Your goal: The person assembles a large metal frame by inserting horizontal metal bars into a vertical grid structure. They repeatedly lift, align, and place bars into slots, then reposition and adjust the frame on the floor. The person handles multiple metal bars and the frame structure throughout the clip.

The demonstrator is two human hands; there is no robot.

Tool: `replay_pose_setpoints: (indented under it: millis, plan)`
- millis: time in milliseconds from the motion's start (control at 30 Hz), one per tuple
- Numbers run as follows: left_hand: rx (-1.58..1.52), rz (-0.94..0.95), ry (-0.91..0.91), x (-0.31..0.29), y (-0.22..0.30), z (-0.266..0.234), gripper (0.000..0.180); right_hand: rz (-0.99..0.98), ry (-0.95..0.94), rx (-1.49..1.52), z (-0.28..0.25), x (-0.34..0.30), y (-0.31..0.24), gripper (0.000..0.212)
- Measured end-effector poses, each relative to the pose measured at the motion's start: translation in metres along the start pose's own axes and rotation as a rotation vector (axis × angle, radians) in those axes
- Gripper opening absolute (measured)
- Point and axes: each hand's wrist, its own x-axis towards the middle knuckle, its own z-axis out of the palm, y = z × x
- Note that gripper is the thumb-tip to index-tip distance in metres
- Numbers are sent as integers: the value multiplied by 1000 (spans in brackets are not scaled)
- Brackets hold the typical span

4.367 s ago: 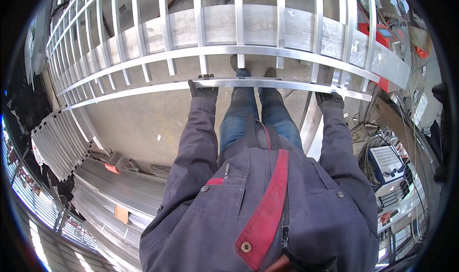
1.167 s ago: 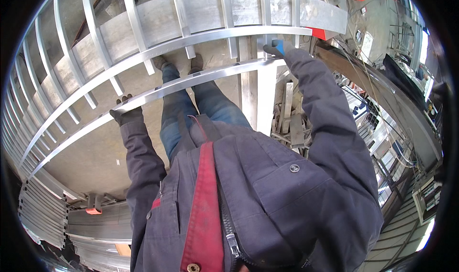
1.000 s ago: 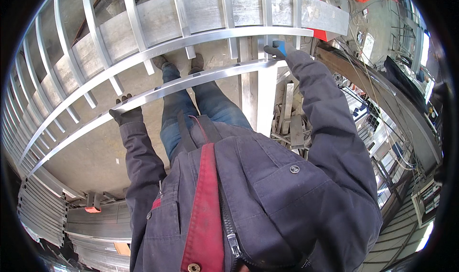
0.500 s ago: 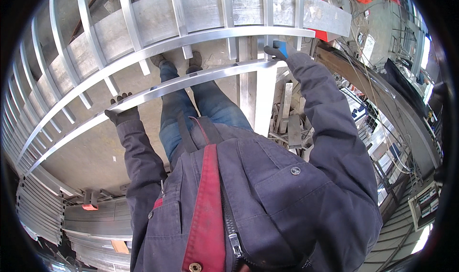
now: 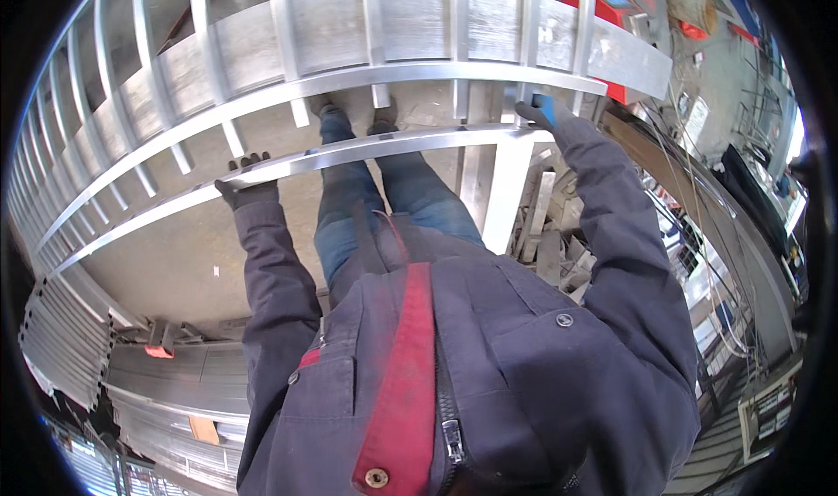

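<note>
A long, shiny metal rail [image 5: 419,137] runs crosswise in front of my legs. My left hand [image 5: 250,187], in a dark glove, is closed around it left of my legs, with fingertips showing past its far edge. Near the rail's right end my right hand [image 5: 548,116], in a dark glove with a blue patch, is closed on it; most of its fingers are hidden. Just beyond lies a second rail [image 5: 489,71], parallel to the first. Several upright bars [image 5: 372,25] cross this second rail, and their ends stick out short of the rail I hold.
A wide metal beam [image 5: 419,12] lies under the bars. Right of my legs are a pale post [image 5: 508,191] and scrap metal offcuts [image 5: 548,256]. Red equipment [image 5: 615,90] and cables stand at the far right. Stacked metal lengths [image 5: 175,369] lie at the lower left.
The whole view has shifted, so the rails, bars and both hands appear farther right. Both hands keep their hold on the near rail.
</note>
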Motion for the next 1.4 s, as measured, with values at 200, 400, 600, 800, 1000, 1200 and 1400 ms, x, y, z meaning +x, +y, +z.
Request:
replay_pose_setpoints:
  millis: [200, 400, 600, 800, 1000, 1200, 1400]
  plan:
    - [85, -71, 76, 10, 10, -9, 71, 18, 22, 2, 3, -1, 1, 56]
    - [118, -157, 106, 31, 22, -33, 59, 70, 42, -192, 2, 3, -9, 59]
    - [106, -57, 110, 41, 12, -29, 38, 55, 35, -188, 2, 0, -10, 63]
    - [101, 15, 181, 34, 6, -12, 34, 24, 87, -228, 4, -6, -17, 63]
    - [23, -10, 176, 34, 9, -9, 34, 84, -54, -331, -5, -17, -29, 67]
    - [0, -71, 147, 32, 12, -3, 37, 20, 14, -224, -5, -14, -33, 69]
    - [25, -60, 184, 31, 12, -1, 34, 138, 73, -229, -2, -19, -34, 72]
